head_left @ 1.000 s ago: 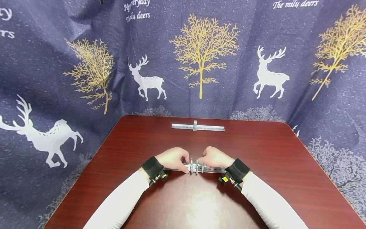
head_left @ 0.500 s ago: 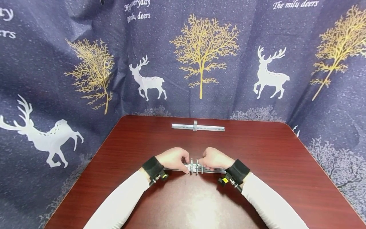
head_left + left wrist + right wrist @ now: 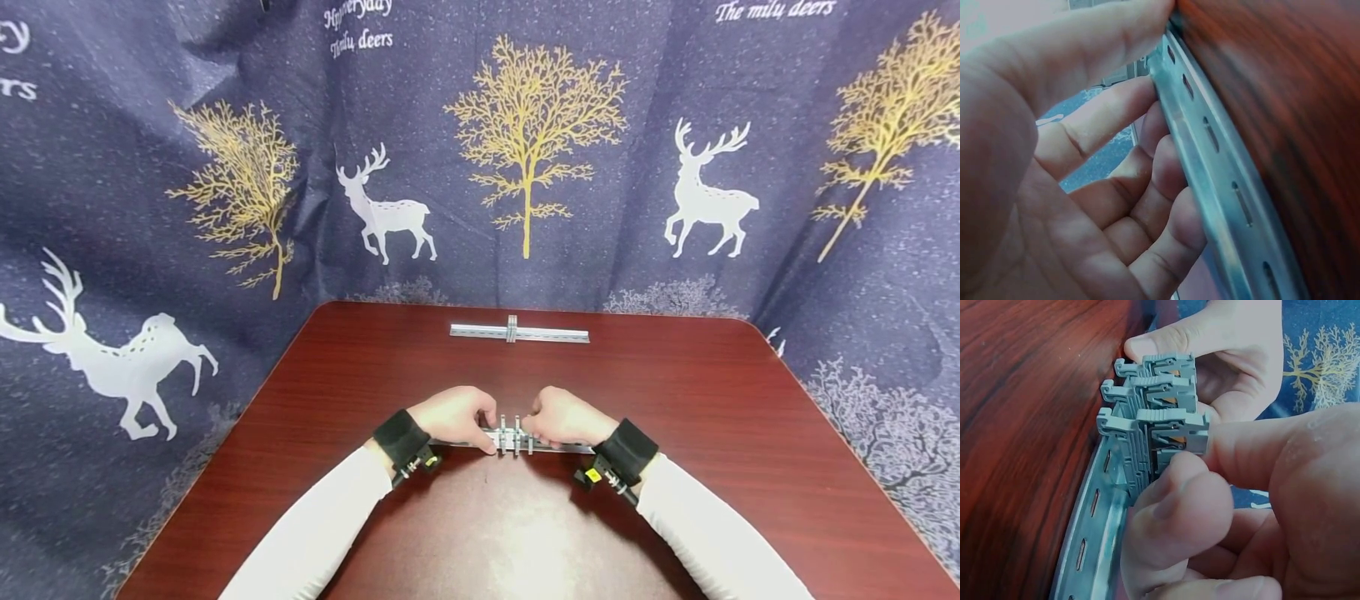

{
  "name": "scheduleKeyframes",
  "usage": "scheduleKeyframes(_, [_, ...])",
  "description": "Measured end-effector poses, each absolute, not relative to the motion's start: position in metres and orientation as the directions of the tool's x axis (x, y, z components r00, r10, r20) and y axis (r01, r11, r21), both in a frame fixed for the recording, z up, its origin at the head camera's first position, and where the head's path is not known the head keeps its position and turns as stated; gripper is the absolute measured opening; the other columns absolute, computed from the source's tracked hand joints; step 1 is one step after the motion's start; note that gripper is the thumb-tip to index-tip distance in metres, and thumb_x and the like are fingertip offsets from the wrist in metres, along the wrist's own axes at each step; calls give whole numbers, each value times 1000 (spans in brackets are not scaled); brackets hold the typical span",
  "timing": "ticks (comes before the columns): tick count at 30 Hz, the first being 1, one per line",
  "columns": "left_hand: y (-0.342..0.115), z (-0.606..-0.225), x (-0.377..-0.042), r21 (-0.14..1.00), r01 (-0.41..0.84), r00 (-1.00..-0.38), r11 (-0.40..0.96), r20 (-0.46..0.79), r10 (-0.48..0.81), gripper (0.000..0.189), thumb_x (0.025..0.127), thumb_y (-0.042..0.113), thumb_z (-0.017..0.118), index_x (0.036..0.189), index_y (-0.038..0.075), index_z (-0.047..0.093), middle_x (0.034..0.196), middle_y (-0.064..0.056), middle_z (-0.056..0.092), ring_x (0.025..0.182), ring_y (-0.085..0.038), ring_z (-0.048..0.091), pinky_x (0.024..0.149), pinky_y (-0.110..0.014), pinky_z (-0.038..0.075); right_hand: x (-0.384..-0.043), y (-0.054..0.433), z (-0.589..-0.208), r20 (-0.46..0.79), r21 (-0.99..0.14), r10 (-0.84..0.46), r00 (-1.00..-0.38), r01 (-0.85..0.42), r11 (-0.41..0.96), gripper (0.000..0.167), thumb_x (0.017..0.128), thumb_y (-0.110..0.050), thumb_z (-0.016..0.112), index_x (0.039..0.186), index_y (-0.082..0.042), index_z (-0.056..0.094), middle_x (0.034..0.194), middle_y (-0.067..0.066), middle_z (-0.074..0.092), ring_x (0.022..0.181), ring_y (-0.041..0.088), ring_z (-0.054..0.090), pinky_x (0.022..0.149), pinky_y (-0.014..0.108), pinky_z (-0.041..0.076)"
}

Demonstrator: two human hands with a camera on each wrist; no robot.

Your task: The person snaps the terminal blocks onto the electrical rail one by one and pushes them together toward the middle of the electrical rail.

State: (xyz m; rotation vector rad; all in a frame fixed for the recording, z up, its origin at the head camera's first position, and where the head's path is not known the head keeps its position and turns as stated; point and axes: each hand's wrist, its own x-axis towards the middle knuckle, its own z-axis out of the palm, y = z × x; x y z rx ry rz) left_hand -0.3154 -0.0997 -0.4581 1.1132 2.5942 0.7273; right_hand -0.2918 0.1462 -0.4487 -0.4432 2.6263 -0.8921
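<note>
A slotted metal DIN rail [image 3: 1210,134] lies across the tabletop, with three grey terminal blocks seated on it in a spaced row. My left hand [image 3: 453,414] grips the rail left of the blocks, thumb on the near side and curled fingertips against the far side. At the other end of the row, my right hand [image 3: 564,415] pinches the rightmost terminal block [image 3: 1169,428] between thumb and forefinger. Beyond that one, the middle terminal block [image 3: 1163,389] and the leftmost terminal block [image 3: 1169,364] stand upright in the right wrist view. Part of the rail is hidden under both hands.
Farther back on the reddish-brown table [image 3: 405,350] lies a second rail [image 3: 551,336] with grey blocks [image 3: 512,328] grouped near its middle. A dark blue curtain [image 3: 465,250] with trees and deer hangs behind the table's back edge.
The right hand and wrist have shifted very slightly. The left hand keeps its place on the rail, and the blocks look nearly unmoved.
</note>
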Motion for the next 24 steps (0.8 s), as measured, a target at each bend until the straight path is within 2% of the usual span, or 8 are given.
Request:
scheduleKeyframes(5, [-100,-458,-315,520,614,-689,594,-12,724,25,80,24,100,91,17,78,79,15,66,75,-6,58,72,-28,49,-290,147,-449,-197,-622,-399,-895,-200,757,30,96,-16,68,66,-10,71,53,-5,61,46,13,60,53,26,45])
scheduleKeyframes(11, [-100,-457,-314,527,608,-692,594,-16,722,25,81,24,100,91,17,78,79,14,67,76,-7,59,72,-28,49,-285,148,-450,-171,-618,-404,-899,-221,754,37,98,-18,68,61,-15,66,51,-5,59,45,15,59,58,29,49])
scheduleKeyframes(18, [-101,-458,-314,533,602,-692,595,-25,722,25,82,24,100,91,17,78,79,13,67,75,-7,59,71,-28,49,-282,146,-452,-141,-593,-403,-904,-249,766,42,98,-20,68,58,-20,59,48,-8,55,43,12,57,52,28,42])
scheduleKeyframes(24, [-100,-457,-315,535,603,-689,591,-24,724,24,82,24,100,92,16,79,79,13,67,75,-8,58,70,-28,49,-282,146,-454,-130,-572,-402,-906,-262,777,42,99,-20,68,58,-19,59,47,-7,55,43,13,57,50,27,38])
